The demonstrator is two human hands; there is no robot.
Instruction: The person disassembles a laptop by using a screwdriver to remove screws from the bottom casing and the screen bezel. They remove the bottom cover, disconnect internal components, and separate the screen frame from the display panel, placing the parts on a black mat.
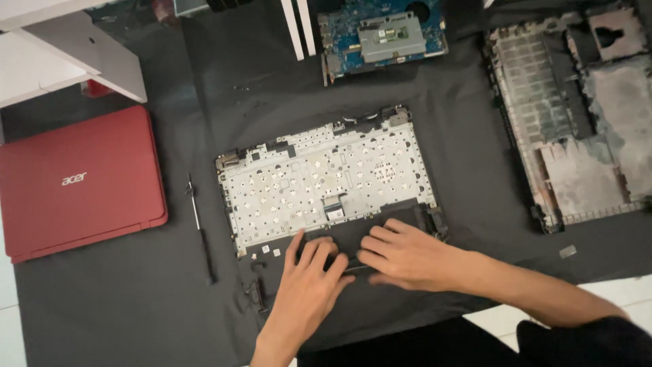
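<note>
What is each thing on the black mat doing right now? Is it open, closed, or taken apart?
red laptop: closed, lid down.
keyboard panel: out of its case, metal back facing up.
circuit board: bare, lying loose.
grey bottom case: stripped, inside showing.
screwdriver: lying flat, untouched.
left hand: fingers spread, pressing the panel's dark front edge.
right hand: flat on that same edge.

1 head-worn camera looked almost straight down at the counter (475, 170) from moderate height, hands (401, 255) near the bottom edge.
</note>
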